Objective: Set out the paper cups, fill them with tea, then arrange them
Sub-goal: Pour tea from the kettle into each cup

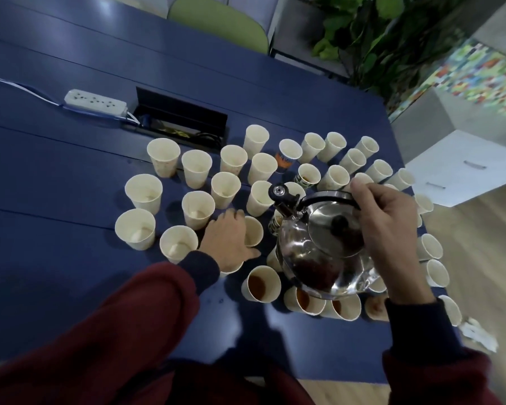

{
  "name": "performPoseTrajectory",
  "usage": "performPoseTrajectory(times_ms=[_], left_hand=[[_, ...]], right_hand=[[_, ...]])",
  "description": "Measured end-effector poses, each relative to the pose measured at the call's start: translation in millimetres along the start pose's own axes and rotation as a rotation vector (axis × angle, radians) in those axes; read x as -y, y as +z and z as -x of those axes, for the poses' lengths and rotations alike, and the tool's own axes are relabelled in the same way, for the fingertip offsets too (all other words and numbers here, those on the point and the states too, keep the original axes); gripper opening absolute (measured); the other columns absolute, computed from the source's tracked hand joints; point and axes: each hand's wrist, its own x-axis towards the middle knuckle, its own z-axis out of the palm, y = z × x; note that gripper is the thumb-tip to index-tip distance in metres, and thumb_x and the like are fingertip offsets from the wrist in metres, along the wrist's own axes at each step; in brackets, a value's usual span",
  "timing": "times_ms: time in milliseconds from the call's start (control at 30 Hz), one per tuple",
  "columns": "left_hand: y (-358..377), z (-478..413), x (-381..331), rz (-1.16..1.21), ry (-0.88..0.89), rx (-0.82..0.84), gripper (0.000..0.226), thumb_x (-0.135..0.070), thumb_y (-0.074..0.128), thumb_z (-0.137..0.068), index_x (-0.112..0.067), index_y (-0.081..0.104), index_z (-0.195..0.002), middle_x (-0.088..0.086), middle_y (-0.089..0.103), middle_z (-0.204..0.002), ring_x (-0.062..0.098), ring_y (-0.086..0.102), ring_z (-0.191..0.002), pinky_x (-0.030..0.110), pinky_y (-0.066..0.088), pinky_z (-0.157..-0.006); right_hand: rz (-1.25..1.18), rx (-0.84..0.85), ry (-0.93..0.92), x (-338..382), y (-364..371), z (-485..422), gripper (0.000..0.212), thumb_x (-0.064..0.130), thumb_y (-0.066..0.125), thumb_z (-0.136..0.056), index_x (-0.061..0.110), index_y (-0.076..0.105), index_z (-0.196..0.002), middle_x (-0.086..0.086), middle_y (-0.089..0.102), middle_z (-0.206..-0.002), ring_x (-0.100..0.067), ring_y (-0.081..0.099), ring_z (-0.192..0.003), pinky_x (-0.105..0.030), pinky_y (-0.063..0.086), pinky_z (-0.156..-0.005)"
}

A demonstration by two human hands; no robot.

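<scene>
Close to the near edge of the blue table (70, 200), four filled cups (259, 285) stand in a row with brown tea inside. Just beyond them the right hand (392, 229) grips the black handle of a steel kettle (324, 252), which is tilted with its spout over a patterned cup (276, 222). The left hand (228, 241) curls fingers and thumb round a paper cup (253, 232) beside the kettle. Empty cups (197, 209) crowd in on the left and behind. Toward the far edge lie a white power strip (95, 102) and an open cable hatch (181, 118).
</scene>
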Motion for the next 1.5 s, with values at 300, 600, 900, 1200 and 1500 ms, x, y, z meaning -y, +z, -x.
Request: performPoseTrajectory(times_ms=[300, 600, 900, 1200, 1500], left_hand=[[7.1, -14.5, 10.2, 0.124, -0.014, -0.084, 0.064, -0.042, 0.075, -0.078, -0.014, 0.048, -0.130, 0.008, 0.054, -0.126, 0.029, 0.055, -0.115, 0.039, 0.049, -0.088], [-1.6, -26.0, 12.9, 0.321, 0.074, -0.273, 0.066, -0.031, 0.082, -0.065, -0.015, 0.057, -0.124, 0.000, 0.064, -0.118, 0.025, 0.061, -0.107, 0.038, 0.051, -0.085], [-2.4, -28.8, 16.5, 0.331, 0.067, -0.276, 0.061, -0.031, 0.082, -0.066, -0.018, 0.059, -0.121, -0.003, 0.065, -0.113, 0.023, 0.062, -0.102, 0.033, 0.047, -0.080], [-3.3, -28.2, 18.4, 0.318, 0.056, -0.278, 0.061, -0.033, 0.082, -0.068, -0.020, 0.059, -0.122, -0.003, 0.065, -0.116, 0.022, 0.061, -0.104, 0.032, 0.047, -0.079], [-4.9, -25.5, 16.1, 0.306, 0.045, -0.252, 0.061, -0.037, 0.083, -0.069, -0.025, 0.057, -0.123, -0.006, 0.064, -0.118, 0.017, 0.059, -0.105, 0.025, 0.040, -0.078]], right_hand=[[0.065, 0.049, -0.043, -9.6, 16.2, -19.2, 0.040, 0.030, 0.069, -0.095, 0.014, 0.064, -0.059, 0.005, 0.051, -0.049, -0.006, 0.044, -0.051, -0.028, 0.037, -0.052], [0.109, 0.105, -0.083, -6.2, 28.8, -34.6, 0.033, 0.028, 0.074, -0.091, 0.019, 0.067, -0.060, 0.004, 0.060, -0.052, -0.006, 0.050, -0.046, -0.016, 0.038, -0.050], [0.150, 0.120, -0.104, 0.8, 32.1, -38.6, 0.033, 0.029, 0.073, -0.091, 0.012, 0.069, -0.063, 0.000, 0.060, -0.049, -0.016, 0.056, -0.049, -0.021, 0.040, -0.050], [0.174, 0.109, -0.104, 1.8, 31.0, -37.3, 0.034, 0.028, 0.073, -0.091, 0.013, 0.067, -0.061, 0.006, 0.060, -0.051, -0.009, 0.051, -0.046, -0.013, 0.035, -0.049], [0.203, 0.109, -0.117, 3.1, 30.4, -34.5, 0.035, 0.030, 0.073, -0.091, 0.014, 0.067, -0.061, 0.006, 0.057, -0.046, -0.011, 0.052, -0.045, -0.021, 0.039, -0.050]])
